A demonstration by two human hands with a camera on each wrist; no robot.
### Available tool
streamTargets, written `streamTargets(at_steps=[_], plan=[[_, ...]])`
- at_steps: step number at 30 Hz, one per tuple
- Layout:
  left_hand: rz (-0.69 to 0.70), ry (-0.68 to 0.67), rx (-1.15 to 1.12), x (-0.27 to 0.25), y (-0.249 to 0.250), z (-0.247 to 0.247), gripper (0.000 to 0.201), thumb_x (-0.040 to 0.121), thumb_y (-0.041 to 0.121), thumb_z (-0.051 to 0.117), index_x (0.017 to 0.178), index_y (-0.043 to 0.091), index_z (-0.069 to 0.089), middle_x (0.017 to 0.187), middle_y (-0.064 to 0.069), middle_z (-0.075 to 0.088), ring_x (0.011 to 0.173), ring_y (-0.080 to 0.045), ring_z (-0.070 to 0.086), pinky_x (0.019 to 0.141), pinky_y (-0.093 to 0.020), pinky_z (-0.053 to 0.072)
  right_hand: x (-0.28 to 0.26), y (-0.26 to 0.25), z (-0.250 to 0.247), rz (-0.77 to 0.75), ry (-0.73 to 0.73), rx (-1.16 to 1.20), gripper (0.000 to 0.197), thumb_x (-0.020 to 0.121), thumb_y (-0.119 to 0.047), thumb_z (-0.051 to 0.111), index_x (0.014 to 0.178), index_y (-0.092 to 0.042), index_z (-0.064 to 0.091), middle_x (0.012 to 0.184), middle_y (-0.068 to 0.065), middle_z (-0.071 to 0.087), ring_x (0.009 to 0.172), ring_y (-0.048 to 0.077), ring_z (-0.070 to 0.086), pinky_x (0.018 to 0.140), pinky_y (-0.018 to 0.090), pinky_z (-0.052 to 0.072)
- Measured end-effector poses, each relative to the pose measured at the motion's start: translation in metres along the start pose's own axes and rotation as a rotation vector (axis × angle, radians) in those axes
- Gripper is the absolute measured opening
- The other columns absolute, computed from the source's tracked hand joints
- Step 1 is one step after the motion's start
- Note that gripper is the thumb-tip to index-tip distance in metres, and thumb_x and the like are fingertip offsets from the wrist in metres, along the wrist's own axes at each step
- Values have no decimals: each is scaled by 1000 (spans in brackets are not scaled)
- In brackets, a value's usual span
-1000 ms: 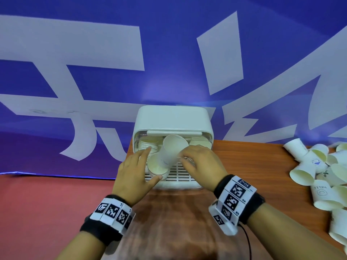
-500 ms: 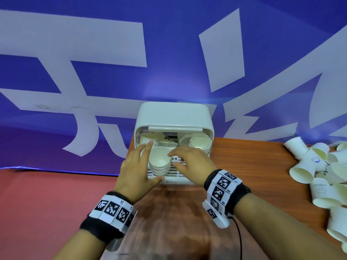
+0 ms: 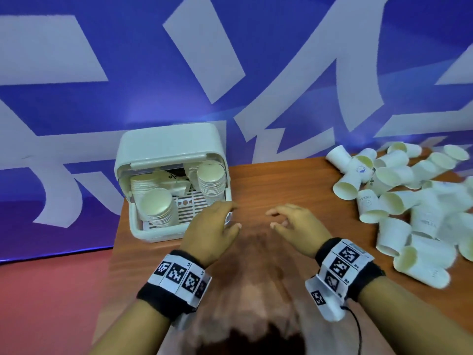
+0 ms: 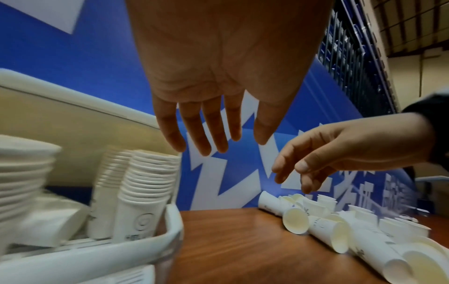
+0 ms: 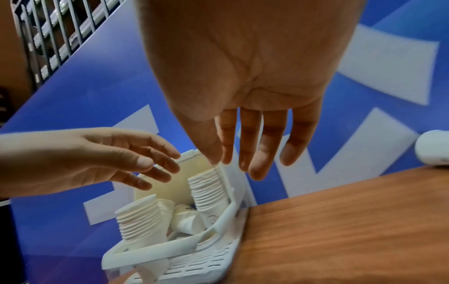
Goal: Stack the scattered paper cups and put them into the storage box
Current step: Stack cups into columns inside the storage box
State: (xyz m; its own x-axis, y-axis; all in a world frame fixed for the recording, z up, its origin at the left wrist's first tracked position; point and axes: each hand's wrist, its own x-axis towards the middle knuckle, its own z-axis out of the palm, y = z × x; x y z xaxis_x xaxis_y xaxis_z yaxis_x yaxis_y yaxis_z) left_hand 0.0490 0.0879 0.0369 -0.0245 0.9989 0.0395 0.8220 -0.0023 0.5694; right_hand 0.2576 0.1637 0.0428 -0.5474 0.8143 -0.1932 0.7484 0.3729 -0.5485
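While both hands hang empty over the tabletop [image 3: 268, 185], the cups sit in two places. Inside the box [image 3: 143, 234], at the tabletop's left end, I count three upright stacks: a front-left stack [image 3: 157, 206], a back-left stack [image 3: 143, 184] behind it, and a right stack [image 3: 211, 180] against the right wall. One loose cup [image 3: 176, 185] lies on its side between them, on the slotted floor. The lid [image 3: 169, 142] is tipped back, so the box is open. The scattered pile [image 3: 399, 201] lies well apart, along the tabletop's right side; it holds well over a dozen single cups, most on their sides and overlapping, too blurred at the far edge for an exact count.

The left hand [image 3: 212, 226] hovers just beside the box's front right corner, fingers spread and only slightly bent, holding nothing; the left wrist view shows daylight between every finger. The right hand [image 3: 294, 224] hangs between box and pile, fingers loose and parted, also holding nothing. Each wrist wears one black band with checkered marker squares. Behind everything stands a blue banner [image 3: 230, 73] with large white strokes.
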Motion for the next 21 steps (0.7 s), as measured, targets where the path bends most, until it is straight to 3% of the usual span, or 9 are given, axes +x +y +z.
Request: streamTargets(at_steps=[9,12,17,21], plan=[[4,-92,42,35,130,92,40,88,34,57,126,24,49,126,5,54,117,-15,50,97,-33,42,-55,145,-67,34,10,57,25,89,-26,59,114,-28,60,111,-6,57,75,6,54,76,25,45],[-33,-145,47,46,178,135,40,89,35,55,127,26,47,127,5,52,119,-16,49,97,-32,41,-76,204,-92,41,15,93,26,88,-24,60,113,-26,61,110,-8,58,73,-1,50,69,16,39],[-106,-276,77,66,242,201,41,90,34,54,130,28,44,133,5,45,124,-17,44,103,-37,38,-112,286,-125,93,-20,75,28,87,-19,60,115,-24,61,113,-5,60,82,9,55,84,25,44],[-94,-325,88,88,276,236,43,91,30,53,132,25,42,134,3,43,123,-20,42,102,-38,39,-126,331,-143,123,-87,32,34,86,-14,57,115,-30,58,118,-9,58,85,7,54,83,26,47]])
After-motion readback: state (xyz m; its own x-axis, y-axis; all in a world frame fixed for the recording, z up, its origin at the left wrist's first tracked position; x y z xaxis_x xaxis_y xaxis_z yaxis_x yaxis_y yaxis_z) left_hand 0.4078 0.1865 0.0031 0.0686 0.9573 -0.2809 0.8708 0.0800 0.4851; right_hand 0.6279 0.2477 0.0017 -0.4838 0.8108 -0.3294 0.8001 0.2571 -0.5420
